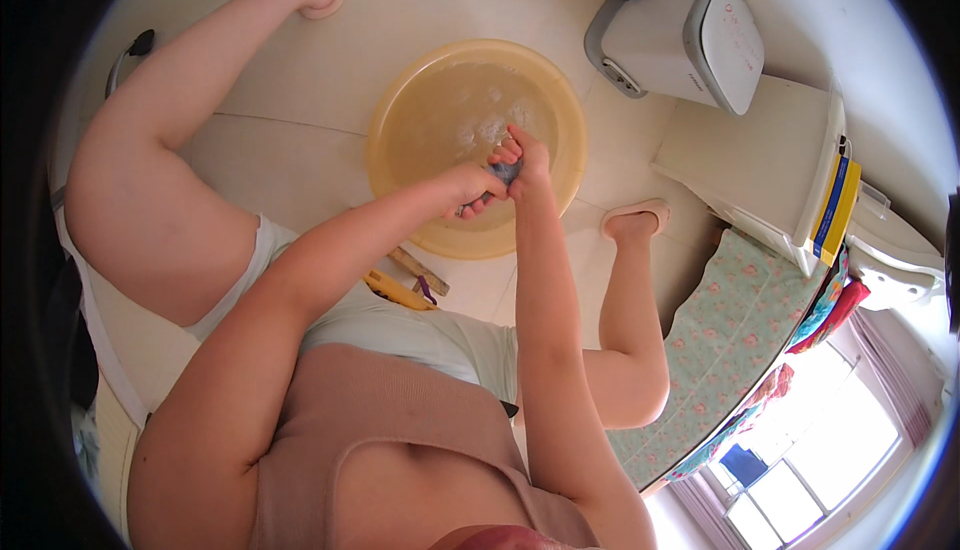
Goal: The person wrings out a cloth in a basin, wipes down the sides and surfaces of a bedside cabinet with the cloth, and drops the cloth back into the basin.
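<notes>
A wet-looking grey-blue cloth [507,172] is bunched and twisted between my two hands, above the near right part of a yellow plastic basin [377,155]. My left hand [474,190] is closed round its lower left end. Closed on the upper right end is my right hand [530,162], with a ring on one finger. Most of the cloth is hidden inside the fingers. Cloudy water with patches of foam [485,130] lies in the basin below.
Between my knees, a yellow object [400,292] with a purple strap lies by a wooden piece [418,270]. A white and grey bin [665,42] stands at the far right, beside a white cabinet [745,155]. A floral-covered surface [735,320] is on the right.
</notes>
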{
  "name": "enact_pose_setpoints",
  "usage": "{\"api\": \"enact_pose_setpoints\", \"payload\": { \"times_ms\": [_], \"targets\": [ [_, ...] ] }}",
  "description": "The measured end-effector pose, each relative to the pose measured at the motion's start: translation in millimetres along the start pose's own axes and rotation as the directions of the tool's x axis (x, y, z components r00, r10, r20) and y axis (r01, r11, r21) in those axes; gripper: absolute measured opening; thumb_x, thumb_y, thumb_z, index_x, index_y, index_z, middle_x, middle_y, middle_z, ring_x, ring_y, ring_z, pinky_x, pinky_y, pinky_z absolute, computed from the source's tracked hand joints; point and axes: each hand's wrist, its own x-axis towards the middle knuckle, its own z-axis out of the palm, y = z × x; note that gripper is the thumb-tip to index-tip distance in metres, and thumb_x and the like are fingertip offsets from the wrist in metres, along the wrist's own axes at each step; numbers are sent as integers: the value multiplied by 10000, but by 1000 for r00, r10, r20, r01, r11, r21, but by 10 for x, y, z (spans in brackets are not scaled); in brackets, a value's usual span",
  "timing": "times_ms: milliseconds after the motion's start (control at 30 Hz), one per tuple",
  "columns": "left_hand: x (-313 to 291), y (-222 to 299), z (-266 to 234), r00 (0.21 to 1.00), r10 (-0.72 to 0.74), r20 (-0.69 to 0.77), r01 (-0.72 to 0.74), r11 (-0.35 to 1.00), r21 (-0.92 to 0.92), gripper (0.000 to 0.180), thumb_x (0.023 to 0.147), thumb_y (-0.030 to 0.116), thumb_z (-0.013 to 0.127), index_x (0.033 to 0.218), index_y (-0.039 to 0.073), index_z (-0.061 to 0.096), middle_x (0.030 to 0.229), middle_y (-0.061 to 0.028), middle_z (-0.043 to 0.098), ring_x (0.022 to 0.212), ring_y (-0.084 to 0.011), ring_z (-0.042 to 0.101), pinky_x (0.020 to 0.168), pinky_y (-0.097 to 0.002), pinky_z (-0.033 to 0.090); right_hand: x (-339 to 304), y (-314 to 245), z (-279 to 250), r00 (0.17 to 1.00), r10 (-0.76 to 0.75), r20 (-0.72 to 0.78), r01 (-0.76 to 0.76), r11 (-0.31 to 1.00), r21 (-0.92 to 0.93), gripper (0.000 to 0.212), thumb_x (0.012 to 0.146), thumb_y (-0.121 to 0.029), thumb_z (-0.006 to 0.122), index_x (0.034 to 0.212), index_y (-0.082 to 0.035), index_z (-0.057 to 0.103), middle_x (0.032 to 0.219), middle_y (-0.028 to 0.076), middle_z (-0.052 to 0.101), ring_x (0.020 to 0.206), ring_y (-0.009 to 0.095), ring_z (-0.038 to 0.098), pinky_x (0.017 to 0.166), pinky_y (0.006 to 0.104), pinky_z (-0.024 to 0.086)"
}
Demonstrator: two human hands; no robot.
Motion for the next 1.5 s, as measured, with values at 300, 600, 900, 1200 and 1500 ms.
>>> {"api": "enact_pose_setpoints", "payload": {
  "times_ms": [300,600,900,1200,1500],
  "targets": [
    [352,-408,-113,777,472,-416,-166,791,589,303,743,325,644,876,53,668,846,-187,665,777,-351,647,685,-412,491,77,294,198,929,-206,-307,120,954,-276,204,870,-53,340,1073,-51,362,567,80,371,405,184,344,377,382,333],
    [344,-517,-96,703,670,-238,-244,542,804,304,751,349,648,815,52,672,756,-204,645,771,-372,641,642,-442,485,306,548,-171,717,-458,-526,195,856,-479,109,863,-47,376,950,-16,434,705,155,524,428,251,520,355,391,425],
    [-37,-239,80,578,805,-131,-269,340,901,356,711,251,703,943,-7,624,854,-234,651,785,-380,644,634,-437,480,-31,412,-180,610,-673,-419,265,671,-692,466,767,-355,716,930,6,471,742,132,561,544,224,560,431,371,469],
    [-567,120,236,828,528,188,-561,779,280,450,803,267,717,1114,7,520,891,-88,603,734,-156,583,635,-328,519,-1082,45,104,841,-493,-224,434,861,-266,227,851,-128,603,999,-25,463,899,130,580,739,243,623,562,414,553],
    [-741,161,-116,895,446,-16,-426,866,262,349,953,372,400,1051,76,557,885,-105,637,713,-208,620,565,-350,542,-1356,40,356,842,-535,70,513,753,-412,384,710,-17,608,1077,2,498,918,105,556,772,202,590,622,305,496]
  ]
}}
